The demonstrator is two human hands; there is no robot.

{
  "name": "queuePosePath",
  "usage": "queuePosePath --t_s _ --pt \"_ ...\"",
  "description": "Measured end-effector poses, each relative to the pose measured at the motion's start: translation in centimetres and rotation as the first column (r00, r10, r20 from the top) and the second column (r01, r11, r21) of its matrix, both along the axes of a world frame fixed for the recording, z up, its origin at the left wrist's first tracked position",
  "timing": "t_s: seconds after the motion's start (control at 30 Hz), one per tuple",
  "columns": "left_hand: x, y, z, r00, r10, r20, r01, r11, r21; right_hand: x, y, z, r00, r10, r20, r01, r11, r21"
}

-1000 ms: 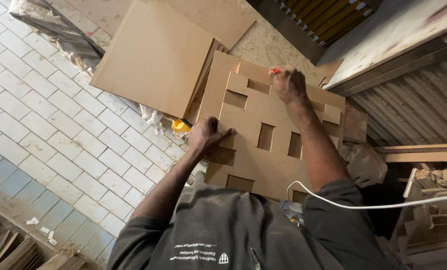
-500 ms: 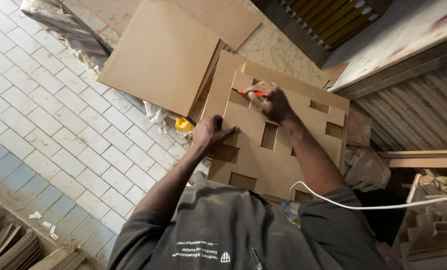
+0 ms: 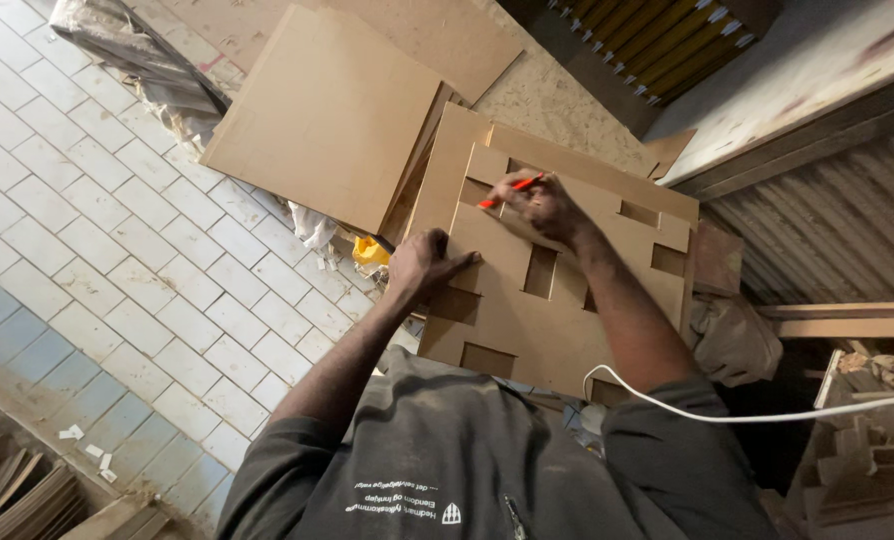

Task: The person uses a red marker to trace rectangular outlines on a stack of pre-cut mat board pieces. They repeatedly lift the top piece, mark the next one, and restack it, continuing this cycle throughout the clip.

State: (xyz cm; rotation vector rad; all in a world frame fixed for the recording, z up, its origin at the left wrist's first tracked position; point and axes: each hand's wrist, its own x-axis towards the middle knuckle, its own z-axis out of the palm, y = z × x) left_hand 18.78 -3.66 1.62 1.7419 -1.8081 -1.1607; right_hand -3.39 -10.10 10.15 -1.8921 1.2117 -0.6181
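My right hand (image 3: 545, 208) hides most of the red pencil (image 3: 510, 190) it pinches, long axis slanting across the cutout board (image 3: 527, 310), while my left hand (image 3: 422, 265) presses flat, fingers spread.

Left hand (image 3: 422, 265) pressed flat, right hand (image 3: 542, 208) fingers pinched, both arms outstretched.

The right hand (image 3: 542, 205) hides most of the thin red pencil (image 3: 507, 190); its tip is covered. The white cable (image 3: 727, 412) runs off the right edge.
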Motion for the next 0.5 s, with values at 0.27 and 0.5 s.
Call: queuePosePath --t_s 0.27,0.5 --pt "0.3 0.1 0.1 1.000 -0.005 -0.015 0.005 1.000 0.002 -0.6 -1.9 1.4 0.937 -0.081 -0.340 0.004 0.975 -0.221" --pt "0.7 -0.8 0.0 0.995 -0.063 -0.074 0.066 0.997 0.035 -0.6 3.6 -0.3 0.909 -0.140 -0.392 -0.103 0.837 -0.538"
